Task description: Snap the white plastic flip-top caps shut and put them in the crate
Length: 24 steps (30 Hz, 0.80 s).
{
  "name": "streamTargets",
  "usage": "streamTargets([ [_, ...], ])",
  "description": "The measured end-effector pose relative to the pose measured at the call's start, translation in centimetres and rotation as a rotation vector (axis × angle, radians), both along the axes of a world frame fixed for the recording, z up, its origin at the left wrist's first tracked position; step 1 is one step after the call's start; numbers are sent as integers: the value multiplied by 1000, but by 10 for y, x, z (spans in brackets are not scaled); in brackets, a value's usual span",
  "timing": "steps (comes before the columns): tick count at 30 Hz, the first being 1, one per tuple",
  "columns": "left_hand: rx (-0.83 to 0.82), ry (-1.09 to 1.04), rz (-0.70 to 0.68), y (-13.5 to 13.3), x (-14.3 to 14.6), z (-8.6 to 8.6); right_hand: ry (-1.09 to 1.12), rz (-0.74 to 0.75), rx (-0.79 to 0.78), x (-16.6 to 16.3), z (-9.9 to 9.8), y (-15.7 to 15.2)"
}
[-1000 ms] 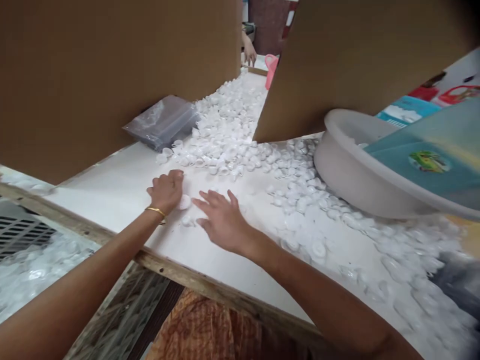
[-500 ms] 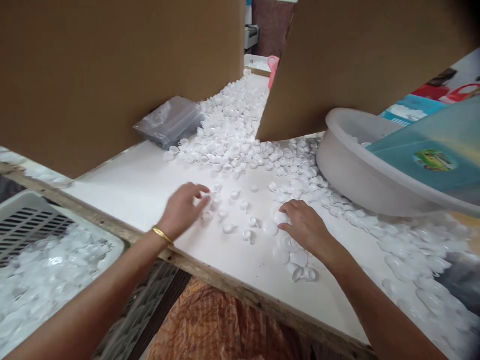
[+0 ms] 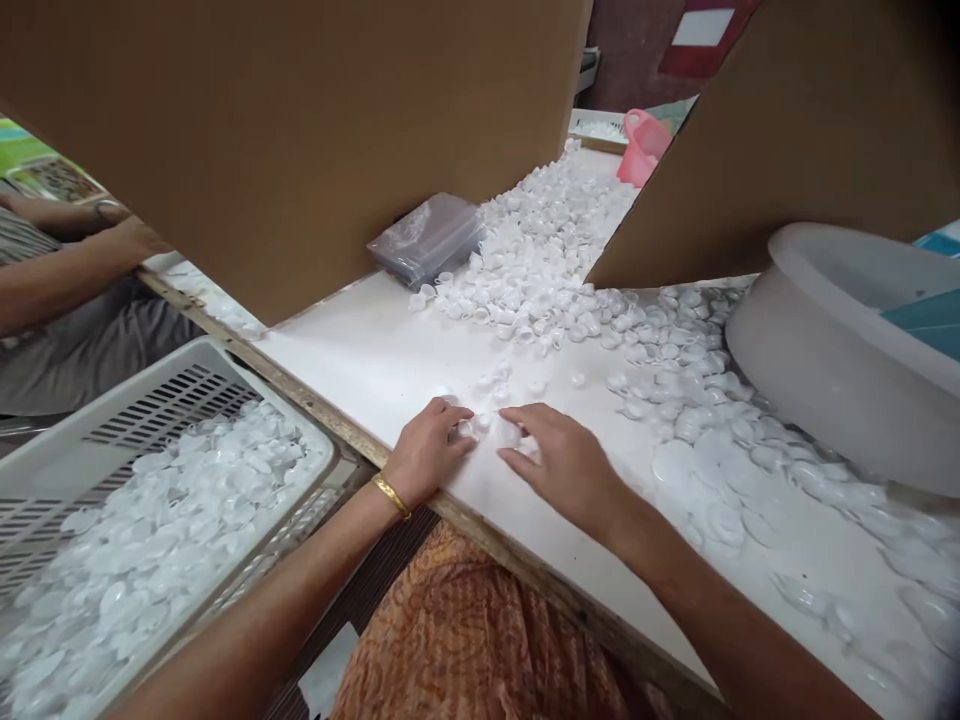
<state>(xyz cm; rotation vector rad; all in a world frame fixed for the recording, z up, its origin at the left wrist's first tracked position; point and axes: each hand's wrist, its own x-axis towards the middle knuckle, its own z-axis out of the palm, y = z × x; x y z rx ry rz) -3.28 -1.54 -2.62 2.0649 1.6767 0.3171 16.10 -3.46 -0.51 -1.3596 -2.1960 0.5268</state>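
Observation:
Near the front of the white table [image 3: 352,355], my left hand [image 3: 424,455] curls its thumb and fingers around small white plastic pieces [image 3: 481,423]. Facing it from the right, my right hand [image 3: 566,462] has its thumb and fingers around a larger white plastic piece [image 3: 506,433]. The two hands are close together with white pieces between them, partly hidden by the fingers. A few more loose pieces [image 3: 491,378] lie just beyond. Many similar cup-shaped pieces form a heap [image 3: 532,275] farther back, and flatter pieces [image 3: 712,490] lie to the right.
A slotted white basket [image 3: 300,430] full of white pieces stands at lower left. Two cardboard panels [image 3: 300,150] rise behind, with a plastic-wrapped pack [image 3: 431,240] at one. On the right sits a large whitish tub [image 3: 825,360]. A pink container [image 3: 643,145] and another person's arm [image 3: 75,265] appear farther off.
My right hand has moved left to meet my left hand, and the loose pieces are now gathered between them. The view has turned left, showing more basket and another person's arm.

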Motion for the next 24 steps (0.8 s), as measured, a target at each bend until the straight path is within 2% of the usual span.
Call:
streamTargets([
  [2, 16, -42, 5, -5, -6, 0, -104, 61, 83, -25, -8, 5],
  [5, 60, 0, 35, -8, -18, 1, -225, 106, 144, -40, -18, 9],
  [8, 98, 113, 79, -4, -26, 2, -264, 95, 172, -38, -23, 11],
  [12, 240, 150, 135, 13, -25, 3, -272, 68, 190, -27, -26, 13],
  [14, 245, 136, 89, 25, -25, 2, -283, 50, 195, -23, -25, 15],
  [17, 154, 161, 9, 40, -32, -2, -275, 37, 197, -24, -21, 15],
  [19, 158, 245, 53, 43, -41, -1, -264, 63, 196, -30, -19, 14],
  [22, 247, 371, 196, 36, -55, 4, -270, 116, 197, -40, -21, 13],
  [24, 326, 362, 235, 28, -57, 8, -278, 124, 197, -45, -25, 14],
])
